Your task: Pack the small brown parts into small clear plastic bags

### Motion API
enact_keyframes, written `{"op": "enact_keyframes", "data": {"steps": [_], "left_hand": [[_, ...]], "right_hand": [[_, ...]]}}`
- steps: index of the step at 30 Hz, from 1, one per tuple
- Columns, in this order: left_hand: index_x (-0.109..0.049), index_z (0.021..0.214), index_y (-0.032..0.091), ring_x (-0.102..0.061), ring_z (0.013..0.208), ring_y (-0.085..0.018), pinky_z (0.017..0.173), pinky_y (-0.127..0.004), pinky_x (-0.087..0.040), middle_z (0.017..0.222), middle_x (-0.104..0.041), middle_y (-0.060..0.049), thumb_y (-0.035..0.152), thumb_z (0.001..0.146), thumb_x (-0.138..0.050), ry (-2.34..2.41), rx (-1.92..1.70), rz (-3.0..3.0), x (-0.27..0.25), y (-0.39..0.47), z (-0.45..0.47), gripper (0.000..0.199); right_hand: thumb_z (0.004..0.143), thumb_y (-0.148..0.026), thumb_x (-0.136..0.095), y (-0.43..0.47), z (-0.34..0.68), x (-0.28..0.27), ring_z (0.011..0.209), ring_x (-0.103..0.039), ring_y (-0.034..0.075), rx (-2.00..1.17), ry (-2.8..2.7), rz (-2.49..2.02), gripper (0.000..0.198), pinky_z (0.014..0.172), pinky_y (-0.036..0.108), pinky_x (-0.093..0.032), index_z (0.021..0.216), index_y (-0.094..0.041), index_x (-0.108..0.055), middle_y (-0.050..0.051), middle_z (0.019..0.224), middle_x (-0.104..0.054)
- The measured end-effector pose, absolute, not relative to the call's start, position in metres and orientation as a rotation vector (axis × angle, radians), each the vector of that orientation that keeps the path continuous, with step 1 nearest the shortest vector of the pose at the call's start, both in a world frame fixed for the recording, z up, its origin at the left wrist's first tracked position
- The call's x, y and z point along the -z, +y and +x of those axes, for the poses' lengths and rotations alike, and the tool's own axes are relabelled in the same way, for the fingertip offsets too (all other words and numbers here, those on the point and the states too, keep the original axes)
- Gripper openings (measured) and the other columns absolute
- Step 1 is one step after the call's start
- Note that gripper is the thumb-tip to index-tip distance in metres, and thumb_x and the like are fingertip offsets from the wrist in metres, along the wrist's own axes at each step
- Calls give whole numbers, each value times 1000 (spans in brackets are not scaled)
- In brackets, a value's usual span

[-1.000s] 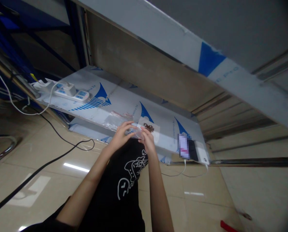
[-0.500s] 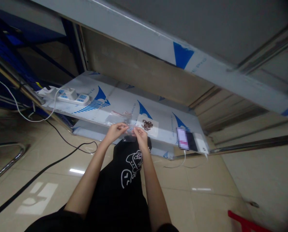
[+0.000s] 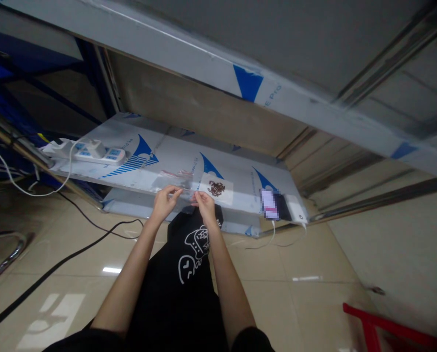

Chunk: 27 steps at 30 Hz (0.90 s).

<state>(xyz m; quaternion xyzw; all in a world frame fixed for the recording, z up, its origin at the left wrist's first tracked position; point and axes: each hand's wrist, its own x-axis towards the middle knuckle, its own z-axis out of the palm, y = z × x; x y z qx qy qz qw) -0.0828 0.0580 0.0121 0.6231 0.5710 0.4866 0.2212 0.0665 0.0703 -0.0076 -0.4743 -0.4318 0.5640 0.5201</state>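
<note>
Head view: your left hand [image 3: 169,194] and right hand [image 3: 203,203] pinch a clear bag [image 3: 188,197] between them; it is in hand, but whether its mouth is parted cannot be told. Just beyond your right hand, brown pieces [image 3: 216,187] lie loose on a white sheet [image 3: 228,194], none visibly bagged; plastic wrapping [image 3: 174,176] lies beyond your left.

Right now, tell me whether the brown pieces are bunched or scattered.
Bunched: the brown pieces lie in one loose cluster on the white sheet, just beyond the right hand.
</note>
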Motion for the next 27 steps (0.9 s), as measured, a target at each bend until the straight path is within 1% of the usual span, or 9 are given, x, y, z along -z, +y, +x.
{"op": "enact_keyframes", "data": {"steps": [5,8,12,16,20,27], "left_hand": [[-62,70,16,-56,66,-13,66,-23,-43,72,-63,-3,35,76,-52,1554,-1339,1635,-9,59,-77,22],[-63,72,15,-57,64,-13,63,-23,-44,75,-64,-4,36,74,-55,1561,-1369,1521,-10,60,-70,23],[-65,71,16,-58,68,-13,66,-23,-45,75,-64,-3,37,72,-59,1553,-1470,1494,-14,59,-63,22],[-65,69,16,-59,69,-14,69,-25,-45,73,-65,-3,37,70,-62,1532,-1498,1489,-12,58,-62,21],[-65,70,16,-59,69,-14,70,-26,-45,73,-66,-3,35,71,-60,1569,-1488,1501,-7,59,-62,19],[-64,72,16,-60,71,-15,70,-26,-44,75,-66,-4,32,75,-57,1609,-1434,1623,-7,59,-62,17]], "right_hand": [[69,-46,-58,71,66,10,61,-60,13,-1279,-1043,-1145,30,50,23,-50,75,-16,-60,1,68,-62],[69,-46,-58,72,67,10,59,-59,14,-1256,-1016,-1154,31,49,24,-50,76,-16,-59,1,69,-62],[68,-44,-60,73,67,9,57,-59,13,-1281,-995,-1144,30,47,23,-49,77,-16,-60,0,68,-61],[66,-43,-63,72,67,6,58,-59,12,-1316,-987,-1140,29,48,22,-49,76,-16,-60,0,67,-61],[63,-40,-66,72,67,6,60,-60,12,-1367,-1008,-1126,27,50,22,-50,74,-16,-59,0,70,-61],[64,-42,-64,71,67,5,61,-59,12,-1392,-1044,-1156,30,49,21,-49,78,-16,-58,0,70,-60]]}}
